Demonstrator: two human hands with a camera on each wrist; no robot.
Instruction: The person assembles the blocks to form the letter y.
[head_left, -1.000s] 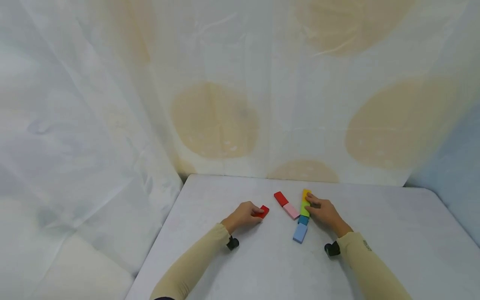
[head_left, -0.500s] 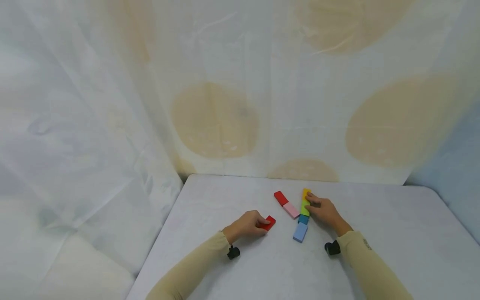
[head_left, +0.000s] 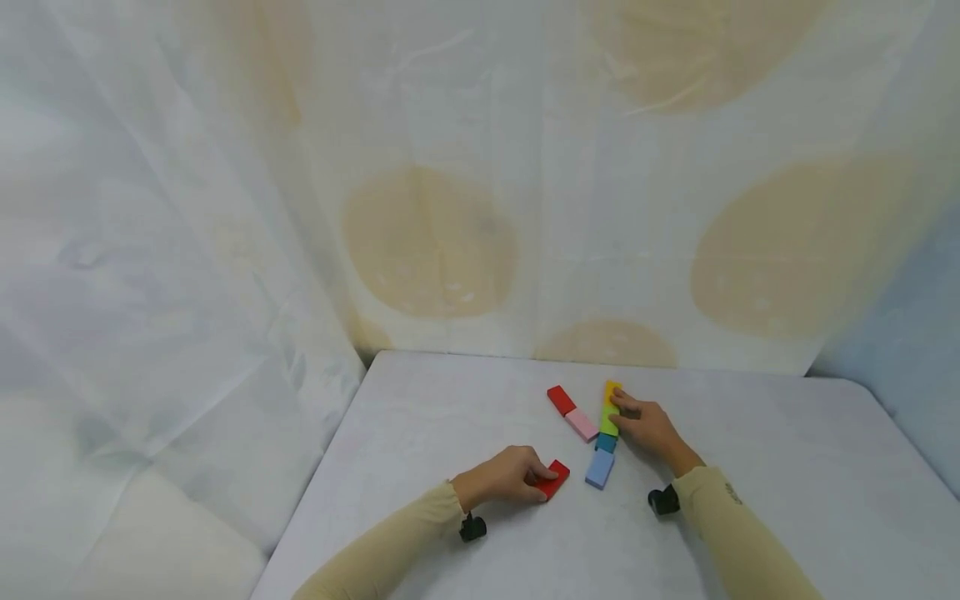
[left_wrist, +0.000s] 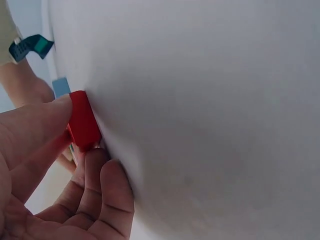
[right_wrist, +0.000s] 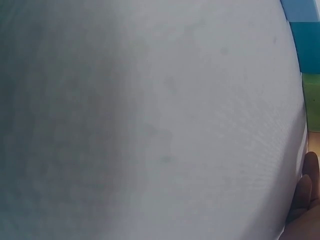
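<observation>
Here, a red block (head_left: 555, 479) is pinched by the left hand (head_left: 504, 478) between thumb and fingers, flat on the white tabletop (head_left: 450, 417); in the left wrist view the red block (left_wrist: 83, 120) is seen gripped at its end. Its long axis runs toward about 1 o'clock, and it juts from the hand at 3 o'clock. Just beside it, at 2 o'clock, lies the light blue block (head_left: 600, 468), the near end of a row running toward 12 o'clock: teal block (head_left: 606, 442), green block (head_left: 609, 421), yellow block (head_left: 612, 390). The right hand (head_left: 647, 427) rests against the green and yellow blocks with fingers nearly straight, nothing gripped. A second red block (head_left: 560, 400) and a pink block (head_left: 581, 424) lie end to end at 11 o'clock of the row. The left hand is nearer the row's near end. No writing can be read on the blocks; a small mark on the right sleeve (head_left: 731, 493) is too small to read.
</observation>
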